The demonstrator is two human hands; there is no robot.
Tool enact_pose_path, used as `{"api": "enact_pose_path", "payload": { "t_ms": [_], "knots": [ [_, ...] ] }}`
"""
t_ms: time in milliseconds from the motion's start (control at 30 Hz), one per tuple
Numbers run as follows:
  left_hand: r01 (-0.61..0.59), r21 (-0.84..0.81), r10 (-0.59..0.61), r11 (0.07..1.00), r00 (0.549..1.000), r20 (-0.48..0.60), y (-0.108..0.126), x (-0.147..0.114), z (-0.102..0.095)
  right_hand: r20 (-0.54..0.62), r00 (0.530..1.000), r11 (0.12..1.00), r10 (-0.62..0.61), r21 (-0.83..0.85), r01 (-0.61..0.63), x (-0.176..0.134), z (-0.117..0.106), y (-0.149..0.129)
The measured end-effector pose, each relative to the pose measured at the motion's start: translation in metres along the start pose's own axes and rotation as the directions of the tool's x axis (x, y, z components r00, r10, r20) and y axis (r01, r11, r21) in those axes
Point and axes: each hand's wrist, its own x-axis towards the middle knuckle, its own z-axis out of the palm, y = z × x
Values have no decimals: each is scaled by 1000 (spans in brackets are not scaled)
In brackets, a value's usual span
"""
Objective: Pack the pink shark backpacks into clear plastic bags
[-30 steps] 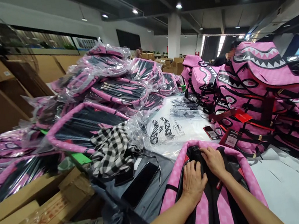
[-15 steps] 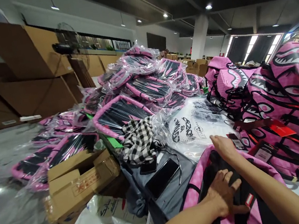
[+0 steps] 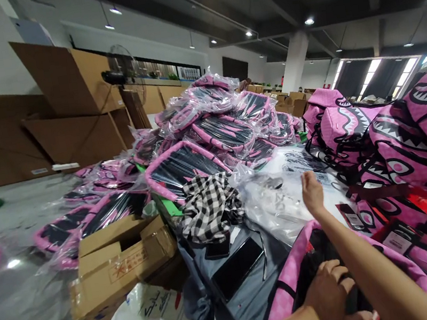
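The pink-and-black backpack (image 3: pixel 310 261) lies at the near edge of the scene, right of the middle, with its dark side up and its pink border around. The left hand (image 3: pixel 329 293) rests on this dark part; its fingers are slightly spread, and its thumb points to the right, near a small red label (image 3: pixel 375 317). I cannot tell whether it grips some fabric or only presses.

The right arm reaches over the backpack, and the right hand (image 3: pixel 313 193) is above the clear plastic bags (image 3: pixel 273 204), just beyond the far edge of the backpack. Its fingers are bent close together, but whether they pinch the plastic I cannot tell.

In my judgement, the backpack is light and rather soft, with a padded border which keeps some shape; the border seems a good place to take hold, one hand on each side. The bags look thin, slippery and easy to tear or to cling together, so a pinch at the open edge of one sheet should be safer than a pull at its middle.

To the left of the backpack, a black phone (image 3: pixel 239 268) lies on grey cloth (image 3: pixel 253 310), near a checked cloth (image 3: pixel 210 206). Farther away rises a heap of wrapped backpacks (image 3: pixel 221 132). Unwrapped backpacks (image 3: pixel 396 166) stand at the right, and a cardboard box (image 3: pixel 128 265) is at the left.
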Motion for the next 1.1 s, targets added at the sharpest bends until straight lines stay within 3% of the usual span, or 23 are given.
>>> {"api": "enact_pose_path", "payload": {
  "t_ms": [67,133,233,300,367,400,433,500,600,667,867,1033,1100],
  "knots": [
    [9,-76,-13,997,998,-59,2,-2,-6,-82,991,995,-103,-4,103,16,-38,23],
    [35,-176,-55,984,993,-108,6,-1,-13,-93,963,967,-254,-12,254,18,-78,40],
    [111,-454,-194,884,971,-140,16,5,-27,-32,876,877,-481,-35,480,-11,-129,57],
    [156,-760,-348,631,932,-98,25,10,-36,14,736,732,-677,-93,675,-47,-155,62],
    [125,-969,-434,213,901,21,35,8,-42,44,570,557,-821,-158,815,-91,-173,63],
    [86,-996,-441,18,895,69,39,4,-45,50,522,507,-851,-179,843,-114,-178,62],
    [40,-991,-436,-124,895,91,44,-4,-47,51,514,498,-856,-182,848,-138,-182,62],
    [-39,-963,-437,-268,895,85,50,-27,-52,64,546,532,-835,-154,833,-184,-184,62],
    [-70,-934,-491,-350,863,119,53,-73,-65,95,608,598,-788,-119,793,-236,-182,69],
    [-115,-928,-575,-356,809,120,53,-99,-78,105,635,627,-766,-98,773,-257,-181,77],
    [-230,-922,-764,-311,638,99,59,-132,-129,118,655,649,-746,-92,755,-270,-185,90],
    [-84,-966,-829,-246,534,164,55,-140,-162,129,653,641,-746,-129,757,-270,-186,96],
    [1,-985,-887,-171,436,154,49,-143,-170,144,666,653,-732,-127,746,-273,-187,106]
  ]
}}
